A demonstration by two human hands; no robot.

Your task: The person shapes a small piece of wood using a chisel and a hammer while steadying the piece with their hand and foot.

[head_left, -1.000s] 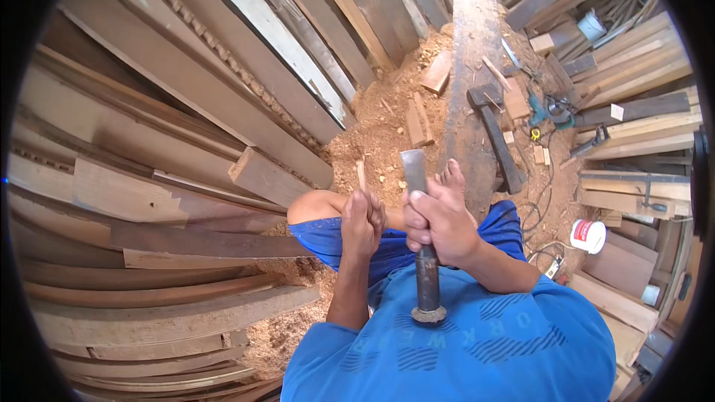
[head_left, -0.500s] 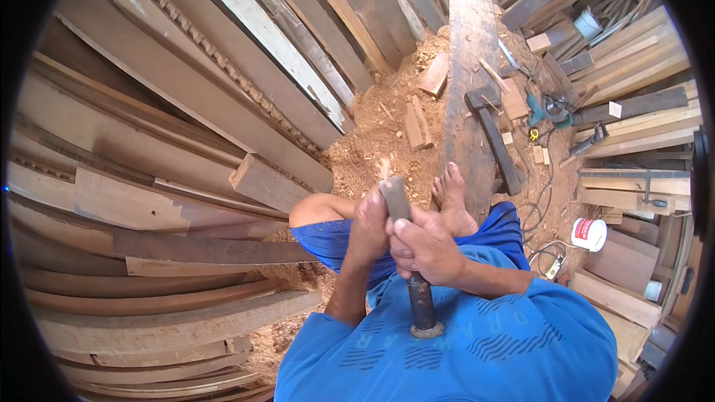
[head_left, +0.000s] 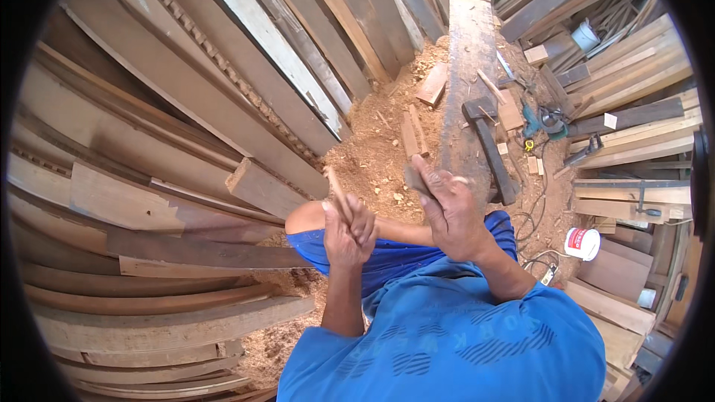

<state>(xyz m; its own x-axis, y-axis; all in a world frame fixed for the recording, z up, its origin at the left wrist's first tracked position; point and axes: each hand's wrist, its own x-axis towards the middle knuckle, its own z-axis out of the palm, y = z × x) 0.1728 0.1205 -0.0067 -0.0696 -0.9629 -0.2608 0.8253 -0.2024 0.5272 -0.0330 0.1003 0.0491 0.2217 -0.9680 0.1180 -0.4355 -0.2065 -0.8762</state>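
My left hand (head_left: 347,237) is closed around a slim, pale wooden stick (head_left: 339,191), whose upper end sticks out past the thumb. Higher up and to the right, my right hand (head_left: 454,212) grips a chisel. Only part of the chisel's wide grey blade (head_left: 415,180) shows beside the fingers; its handle is hidden behind the hand and forearm. The two hands are apart, above my blue shorts and crossed leg. Beyond the right hand, a dark mallet (head_left: 489,145) lies on the long, worn plank bench (head_left: 465,52).
Boards lean in a dense row along the left (head_left: 186,104). Shavings and wood offcuts (head_left: 410,134) cover the floor. To the right lie a teal power tool (head_left: 553,123), a yellow tape measure (head_left: 529,145), cords, a white bucket with a red label (head_left: 582,243) and stacked timber (head_left: 633,130).
My hands, together on the chisel before, have separated. The left moved down and left with the stick; the right moved up and right with the chisel, whose handle no longer shows.
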